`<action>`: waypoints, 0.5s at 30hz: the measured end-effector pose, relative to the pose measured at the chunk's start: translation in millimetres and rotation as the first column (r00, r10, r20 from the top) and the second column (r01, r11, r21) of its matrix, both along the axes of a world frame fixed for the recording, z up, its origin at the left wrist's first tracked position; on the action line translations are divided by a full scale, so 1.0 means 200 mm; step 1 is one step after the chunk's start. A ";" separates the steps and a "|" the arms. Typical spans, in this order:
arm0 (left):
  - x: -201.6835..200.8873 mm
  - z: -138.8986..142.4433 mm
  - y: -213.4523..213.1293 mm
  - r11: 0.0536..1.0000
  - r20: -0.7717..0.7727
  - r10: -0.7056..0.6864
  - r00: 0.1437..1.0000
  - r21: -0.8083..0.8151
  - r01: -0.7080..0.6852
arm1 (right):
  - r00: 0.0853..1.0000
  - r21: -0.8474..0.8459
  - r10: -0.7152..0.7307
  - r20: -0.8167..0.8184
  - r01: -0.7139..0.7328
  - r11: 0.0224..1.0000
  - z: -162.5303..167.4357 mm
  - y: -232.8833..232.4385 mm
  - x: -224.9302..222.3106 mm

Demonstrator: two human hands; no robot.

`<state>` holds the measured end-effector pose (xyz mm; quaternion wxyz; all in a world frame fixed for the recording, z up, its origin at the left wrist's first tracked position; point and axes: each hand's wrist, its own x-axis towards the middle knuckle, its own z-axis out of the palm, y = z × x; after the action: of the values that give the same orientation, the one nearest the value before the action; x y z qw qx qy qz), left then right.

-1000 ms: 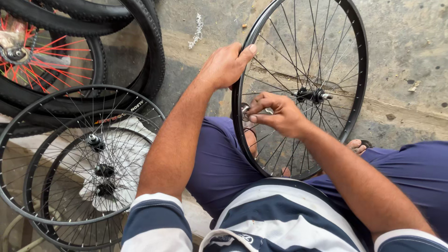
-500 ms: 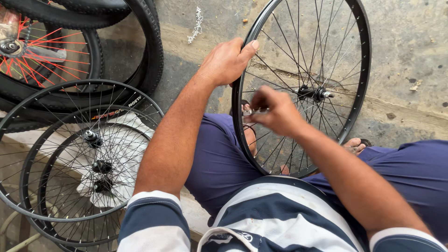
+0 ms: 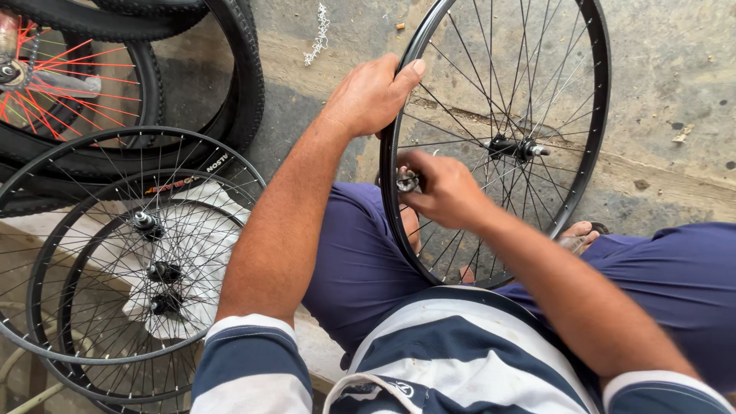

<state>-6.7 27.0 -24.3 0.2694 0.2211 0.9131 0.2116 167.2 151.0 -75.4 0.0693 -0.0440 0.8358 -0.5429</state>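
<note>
The left hand [image 3: 373, 93] grips the rim of the upright black wheel [image 3: 590, 161] standing between the knees, while the right hand [image 3: 438, 189] pinches a small metal tool [image 3: 406, 182] against its spokes.

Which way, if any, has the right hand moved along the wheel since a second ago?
Yes. The right hand has moved slightly up toward the left hand, judged against the wheel's hub.

Wheel upright between the knees, more wheels stacked to the left

The bare wheel [image 3: 498, 138] stands on the floor [image 3: 675, 77] before the person; the left hand [image 3: 372, 96] sits on its rim, the right hand [image 3: 441, 192] just below among the spokes with a small tool [image 3: 406, 182]; stacked rims [image 3: 130, 268] lie left, tyred wheels [image 3: 115, 84] behind them
</note>
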 end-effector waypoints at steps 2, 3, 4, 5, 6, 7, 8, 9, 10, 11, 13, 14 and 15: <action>0.00 0.00 0.00 1.000 -0.011 -0.002 1.000 0.008 0.002 | 0.999 -0.263 0.037 -0.008 -0.038 0.964 0.02 0.00 0.00; 0.00 -0.01 0.00 1.000 -0.008 0.006 1.000 0.012 -0.006 | 0.998 -0.405 0.064 0.019 -0.051 0.913 0.02 0.02 0.00; 0.00 -0.01 0.01 1.000 -0.009 0.015 1.000 0.016 -0.014 | 0.995 -0.538 0.096 0.037 -0.061 0.841 0.02 0.00 0.00; -0.01 -0.02 0.01 1.000 -0.038 -0.001 0.999 0.031 0.002 | 0.996 -0.414 0.037 0.087 0.003 0.910 0.02 0.02 0.00; -0.01 -0.02 0.00 0.999 -0.062 -0.017 0.998 0.042 0.020 | 0.991 -0.281 -0.030 0.133 0.066 0.957 0.02 0.00 0.01; -0.01 -0.03 0.00 0.998 -0.082 -0.035 0.996 0.052 0.040 | 0.979 -0.141 -0.102 0.174 0.127 0.982 0.02 0.01 0.00; -0.01 -0.03 0.00 0.998 -0.063 -0.032 0.997 0.043 0.035 | 0.986 -0.060 -0.094 0.137 0.103 0.993 0.01 0.01 0.01; -0.01 -0.03 0.00 0.999 -0.048 -0.029 0.998 0.037 0.031 | 0.992 0.023 -0.083 0.097 0.081 0.996 0.00 0.00 0.00; -0.01 -0.04 0.00 0.999 -0.036 -0.027 0.999 0.029 0.028 | 0.996 0.106 -0.067 0.054 0.061 0.992 0.00 0.01 0.00; -0.01 -0.04 0.00 0.999 -0.049 -0.028 0.998 0.033 0.030 | 1.000 -0.060 -0.016 0.019 0.017 0.998 0.00 0.01 0.00; -0.01 -0.04 0.00 0.998 -0.067 -0.030 0.997 0.047 0.034 | 0.995 -0.373 0.068 -0.066 -0.088 0.924 -0.01 0.02 -0.01; -0.01 -0.04 0.00 0.998 -0.074 -0.024 0.997 0.051 0.028 | 0.997 -0.411 0.064 -0.032 -0.072 0.909 -0.01 0.02 -0.01; -0.01 -0.04 0.01 0.998 -0.083 -0.015 0.996 0.054 0.020 | 0.998 -0.448 0.064 0.002 -0.057 0.892 -0.02 0.03 -0.01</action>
<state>-7.8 28.8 -31.4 0.2269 0.2451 0.9153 0.2250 164.8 156.2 -78.6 0.0811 -0.0802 0.6862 -0.7184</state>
